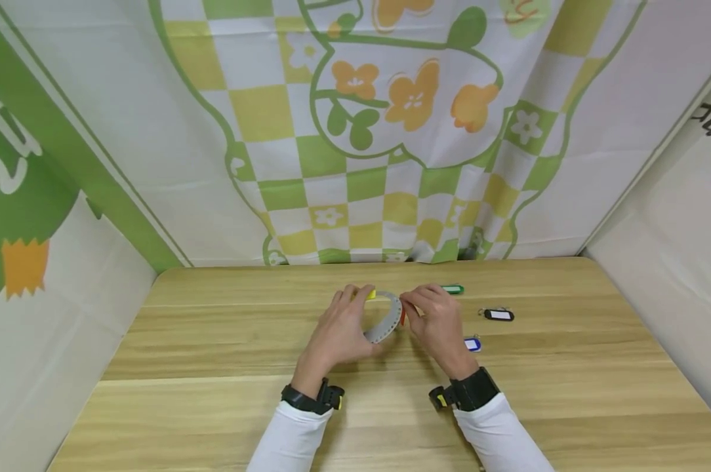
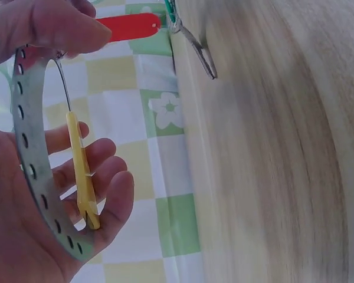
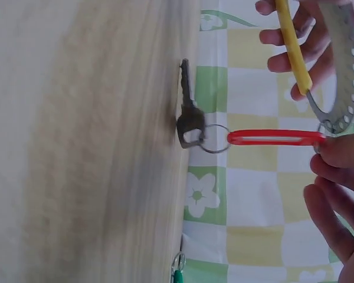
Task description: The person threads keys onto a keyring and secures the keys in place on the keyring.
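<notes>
My left hand grips a large D-shaped key ring. It has a curved grey metal band with a row of holes and a yellow handle. The band stands tilted up, and the left fingers curl around the handle side. Facing it, my right hand pinches one end of a red key tag between thumb and fingertip, right at the edge of the band. A small split ring shows there, partly hidden by the fingers. From the tag's other end hangs a metal key on a wire ring.
On the wooden table to the right lie a green key tag, a black key tag and a blue key tag. A patterned curtain hangs along the back edge, with pale cloth on both sides.
</notes>
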{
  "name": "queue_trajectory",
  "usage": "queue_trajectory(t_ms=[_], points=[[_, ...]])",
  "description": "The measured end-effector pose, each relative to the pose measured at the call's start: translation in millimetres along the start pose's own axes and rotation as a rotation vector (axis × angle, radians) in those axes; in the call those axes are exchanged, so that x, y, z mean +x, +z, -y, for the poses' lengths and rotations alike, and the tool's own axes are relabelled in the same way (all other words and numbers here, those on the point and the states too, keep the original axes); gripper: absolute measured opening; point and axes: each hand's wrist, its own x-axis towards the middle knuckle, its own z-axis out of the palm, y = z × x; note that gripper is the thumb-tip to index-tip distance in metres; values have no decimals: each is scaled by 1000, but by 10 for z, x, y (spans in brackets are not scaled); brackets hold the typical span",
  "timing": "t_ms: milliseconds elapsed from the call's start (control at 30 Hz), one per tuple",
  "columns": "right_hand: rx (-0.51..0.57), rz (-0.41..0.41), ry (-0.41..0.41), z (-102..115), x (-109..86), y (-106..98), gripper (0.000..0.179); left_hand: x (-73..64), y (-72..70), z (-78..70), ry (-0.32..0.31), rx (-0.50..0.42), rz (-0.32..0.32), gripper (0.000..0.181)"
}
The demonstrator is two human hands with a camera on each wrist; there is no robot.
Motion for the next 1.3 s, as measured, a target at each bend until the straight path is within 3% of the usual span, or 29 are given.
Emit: queue_trajectory(t_ms=[133,367,467,567,833,1067,1300], points=[[58,-5,95,8,-20,10,12,10,-4,-4,-20,-14,4,100],[268,28,402,30,-32,31,8,22,27,-10,-16,22,-36,99],[307,22,437,17,-38,34,7,21,41,-10,6,49,-71,95],[297,5,377,4,-41,18,8,22,47,-11,14,54,-73,96],[151,-55,131,-29,-32,4,16,12,-8,-23,-9,-18,-1,105],[126,-42,23,-64,-4,1,16,-4,-33,2,-13,-35,26,104],[68,-5,-39,-45,30,-19,13,-5,-34,0,-3,-18,-3,101]])
